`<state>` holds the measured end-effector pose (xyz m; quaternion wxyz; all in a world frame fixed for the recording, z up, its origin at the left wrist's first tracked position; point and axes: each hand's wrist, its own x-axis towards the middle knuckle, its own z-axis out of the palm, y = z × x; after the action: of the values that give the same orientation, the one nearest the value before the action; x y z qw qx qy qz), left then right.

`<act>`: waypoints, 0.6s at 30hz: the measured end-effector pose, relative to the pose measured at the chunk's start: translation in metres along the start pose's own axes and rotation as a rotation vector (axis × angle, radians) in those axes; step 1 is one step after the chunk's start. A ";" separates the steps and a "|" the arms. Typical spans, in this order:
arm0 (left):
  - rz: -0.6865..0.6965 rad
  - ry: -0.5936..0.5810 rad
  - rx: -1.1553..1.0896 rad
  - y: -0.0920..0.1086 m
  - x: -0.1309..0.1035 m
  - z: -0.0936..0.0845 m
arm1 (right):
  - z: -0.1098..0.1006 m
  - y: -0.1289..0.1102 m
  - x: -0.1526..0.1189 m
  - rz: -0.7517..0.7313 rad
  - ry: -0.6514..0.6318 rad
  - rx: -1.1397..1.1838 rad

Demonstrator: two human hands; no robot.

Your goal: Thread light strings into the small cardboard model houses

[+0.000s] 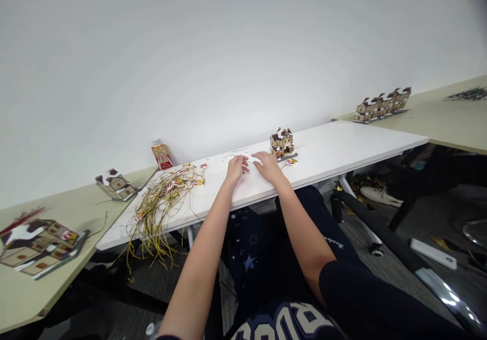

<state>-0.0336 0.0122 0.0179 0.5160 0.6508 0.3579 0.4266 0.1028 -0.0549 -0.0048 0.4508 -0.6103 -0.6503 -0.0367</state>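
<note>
Both my hands rest on the white table (342, 142), close together. My left hand (236, 167) has its fingers curled around a thin dark wire or string (233, 156) that loops on the tabletop just beyond it. My right hand (267, 165) lies palm down beside it, fingers pointing left towards the left hand. A small paper model house (282, 144) stands upright just right of my right hand, with a small red-and-yellow tag (291, 162) at its foot.
A tangle of gold strings with small tags (163, 200) covers the table's left end and hangs over its edge. A carton (162, 156) stands behind it. More paper houses sit on beige tables at left (116, 185), (38, 246) and far right (382, 105). A chair arm (380, 233) is at right.
</note>
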 end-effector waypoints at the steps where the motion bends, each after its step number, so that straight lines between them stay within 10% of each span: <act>1: 0.005 -0.048 -0.023 0.000 0.001 -0.001 | 0.006 -0.003 0.002 -0.018 -0.009 0.045; 5: 0.077 -0.121 -0.086 -0.008 0.002 -0.003 | 0.024 -0.010 0.005 0.033 -0.032 0.226; 12: 0.509 0.121 0.297 -0.019 -0.004 -0.007 | 0.029 -0.001 0.004 0.054 0.024 0.234; 18: 0.545 0.249 0.415 -0.015 -0.011 -0.013 | 0.000 0.025 0.015 0.624 0.316 0.207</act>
<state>-0.0506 0.0101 0.0022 0.1928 0.7563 0.3103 0.5428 0.1258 -0.0377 -0.0080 0.5948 -0.7173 -0.3552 0.0746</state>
